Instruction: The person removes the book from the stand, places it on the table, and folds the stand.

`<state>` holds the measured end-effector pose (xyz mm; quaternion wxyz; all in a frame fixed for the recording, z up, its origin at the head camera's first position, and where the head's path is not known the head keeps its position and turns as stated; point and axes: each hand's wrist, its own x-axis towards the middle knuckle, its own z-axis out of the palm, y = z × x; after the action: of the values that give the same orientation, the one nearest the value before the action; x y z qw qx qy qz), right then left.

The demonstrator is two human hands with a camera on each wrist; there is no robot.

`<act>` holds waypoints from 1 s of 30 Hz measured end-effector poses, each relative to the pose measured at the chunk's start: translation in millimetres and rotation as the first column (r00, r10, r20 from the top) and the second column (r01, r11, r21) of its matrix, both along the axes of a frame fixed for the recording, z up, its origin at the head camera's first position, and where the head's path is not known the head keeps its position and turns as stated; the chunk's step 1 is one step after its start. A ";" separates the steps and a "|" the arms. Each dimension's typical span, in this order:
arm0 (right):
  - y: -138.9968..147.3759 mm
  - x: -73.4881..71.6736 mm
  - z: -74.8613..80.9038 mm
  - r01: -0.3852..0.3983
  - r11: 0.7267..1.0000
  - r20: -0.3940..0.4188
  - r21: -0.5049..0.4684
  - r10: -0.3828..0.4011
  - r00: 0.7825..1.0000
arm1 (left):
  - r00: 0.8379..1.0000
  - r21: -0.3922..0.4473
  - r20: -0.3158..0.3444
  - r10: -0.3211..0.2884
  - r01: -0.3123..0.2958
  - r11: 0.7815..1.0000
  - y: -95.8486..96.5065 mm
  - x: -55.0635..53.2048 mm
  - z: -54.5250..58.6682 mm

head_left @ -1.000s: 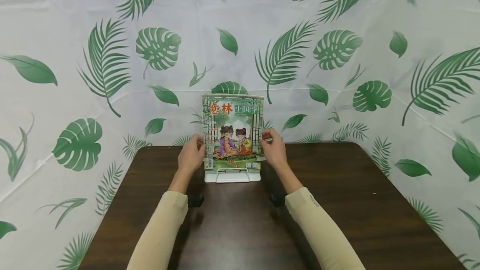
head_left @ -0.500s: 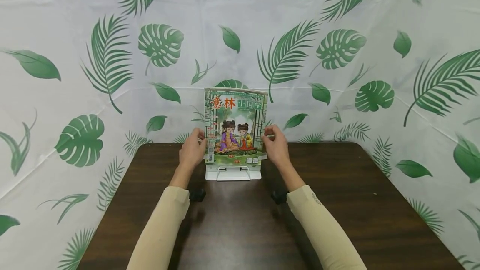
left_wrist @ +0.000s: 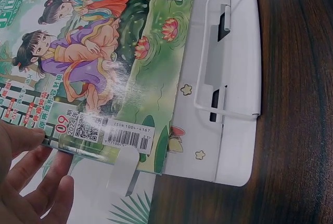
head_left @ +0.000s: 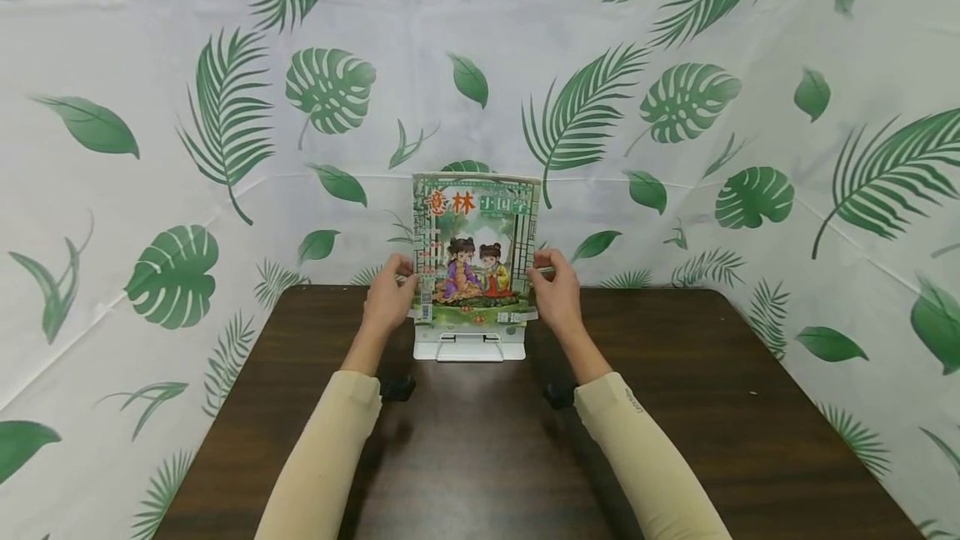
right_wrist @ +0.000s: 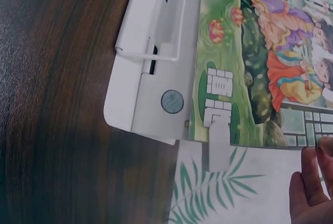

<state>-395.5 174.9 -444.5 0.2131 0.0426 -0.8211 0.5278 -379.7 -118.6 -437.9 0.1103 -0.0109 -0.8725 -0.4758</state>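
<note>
Both hands hold a green magazine (head_left: 480, 252) by its side edges, cover towards me, with two cartoon children printed on it. In the left wrist view my left hand (left_wrist: 34, 182) pinches one edge, thumb on the cover and other fingers beyond the edge. My right hand (head_left: 557, 290) pinches the opposite edge; in the right wrist view it is partly cut off by the frame. Behind the magazine stands a white book stand (head_left: 427, 351), its wire holder (left_wrist: 200, 78) at the base. The magazine's lower edge sits above that wire, with the stand's star-printed back plate showing between.
White side tabs of the stand, a left tab (left_wrist: 124, 169) and a right tab (right_wrist: 218, 138), overlap the magazine's lower corners. A dark wooden table (head_left: 465, 457) bears the stand. A leaf-patterned cloth (head_left: 480, 65) hangs close behind the table's far edge.
The magazine has risen in both hands, and more of the stand's back plate shows below it. Both hands have moved slightly upward with it. The head view has shifted a little.
</note>
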 end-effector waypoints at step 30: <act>-1.3 0.9 17.6 0.034 0.994 -0.081 -0.100 -0.042 0.996 | 0.994 0.250 -0.102 -0.043 0.067 0.966 6.3 -8.6 13.7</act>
<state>-394.6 173.6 -426.9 0.2589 0.0381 -0.7851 0.5614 -388.3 -112.3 -424.2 0.1395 -0.0438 -0.7977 -0.5851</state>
